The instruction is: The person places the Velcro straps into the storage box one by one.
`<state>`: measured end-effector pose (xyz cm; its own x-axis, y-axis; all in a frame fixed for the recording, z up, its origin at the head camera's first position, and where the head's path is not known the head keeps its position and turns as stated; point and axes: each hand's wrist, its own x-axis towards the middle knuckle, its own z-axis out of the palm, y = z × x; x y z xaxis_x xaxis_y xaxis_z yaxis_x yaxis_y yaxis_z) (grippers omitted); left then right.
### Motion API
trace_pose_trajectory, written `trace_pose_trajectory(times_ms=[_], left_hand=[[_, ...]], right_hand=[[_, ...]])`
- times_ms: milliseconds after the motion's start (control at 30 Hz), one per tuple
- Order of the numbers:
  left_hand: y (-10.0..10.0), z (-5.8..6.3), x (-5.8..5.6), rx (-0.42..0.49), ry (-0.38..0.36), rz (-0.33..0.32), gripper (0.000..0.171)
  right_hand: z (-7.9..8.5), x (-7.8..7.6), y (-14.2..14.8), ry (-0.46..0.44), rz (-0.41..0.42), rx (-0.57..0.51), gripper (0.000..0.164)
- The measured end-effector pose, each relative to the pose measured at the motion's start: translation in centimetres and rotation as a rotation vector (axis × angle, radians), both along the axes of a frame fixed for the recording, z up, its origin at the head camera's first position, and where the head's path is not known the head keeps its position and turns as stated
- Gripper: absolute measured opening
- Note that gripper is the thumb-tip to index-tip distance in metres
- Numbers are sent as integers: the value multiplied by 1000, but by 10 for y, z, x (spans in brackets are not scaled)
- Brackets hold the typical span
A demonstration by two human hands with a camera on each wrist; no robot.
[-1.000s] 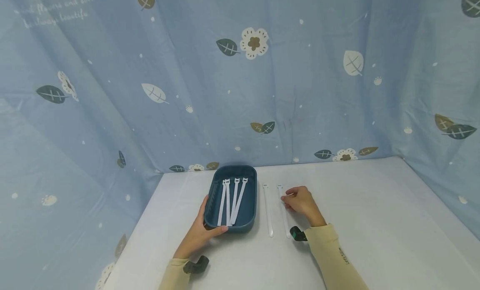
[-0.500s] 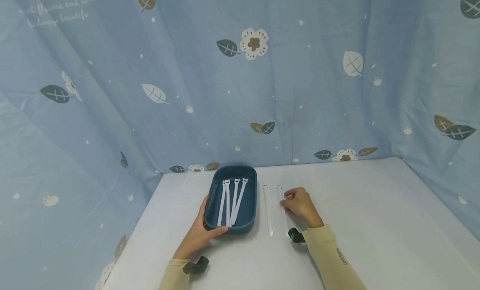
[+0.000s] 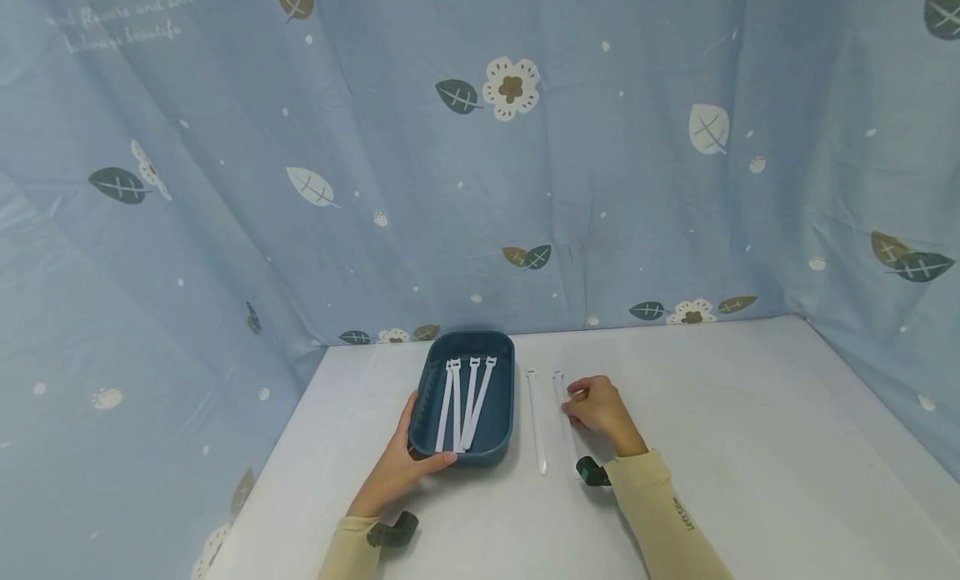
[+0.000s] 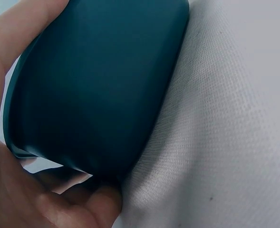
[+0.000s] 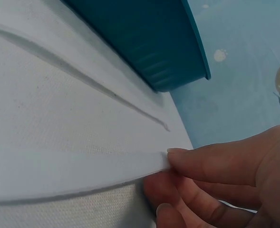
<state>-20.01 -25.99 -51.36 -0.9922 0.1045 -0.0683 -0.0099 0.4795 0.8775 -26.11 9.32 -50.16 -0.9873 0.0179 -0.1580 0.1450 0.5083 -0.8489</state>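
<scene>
A dark blue plastic basket (image 3: 501, 401) stands on the table with several white cable ties (image 3: 457, 405) lying lengthwise in it. My left hand (image 3: 399, 470) grips its near left corner, thumb along the front and fingers round the side; the left wrist view shows the fingers against the basket wall (image 4: 101, 90). To the right of the basket, one cable tie (image 3: 537, 430) lies flat by itself. Beyond that, my right hand (image 3: 602, 411) pinches another cable tie (image 5: 73, 173) between thumb and fingers. Part of this tie is hidden behind the hand and wrist camera.
A white cloth covers the table (image 3: 750, 447). Behind and at the sides hangs a blue curtain (image 3: 630, 188) with leaf and flower prints, meeting the table's back edge just past the basket. A black wrist camera (image 3: 592, 472) sits on the right sleeve.
The right hand has shifted very slightly toward me and left, still at the same cable tie. Left hand and basket stay where they were.
</scene>
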Motion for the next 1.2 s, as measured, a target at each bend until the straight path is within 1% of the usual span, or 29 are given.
trace_pose_trajectory(times_ms=[267,400,667,1000,1200], left_hand=[[-1,-1,0,43,10,-16,121],[-2,-2,0,28,12,-11,121],[-1,-2,-1,-19,3,15,121],[-1,-3,1,-32,1,18,121],[-1,-3,1,-12,6,13,121]], right_hand=[[2,2,0,-4,0,-10,32],[4,3,1,-8,4,-20,31],[5,4,0,-20,-16,-47,27],[9,6,2,-1,-17,-87,28],[10,5,2,4,-16,-128,29]])
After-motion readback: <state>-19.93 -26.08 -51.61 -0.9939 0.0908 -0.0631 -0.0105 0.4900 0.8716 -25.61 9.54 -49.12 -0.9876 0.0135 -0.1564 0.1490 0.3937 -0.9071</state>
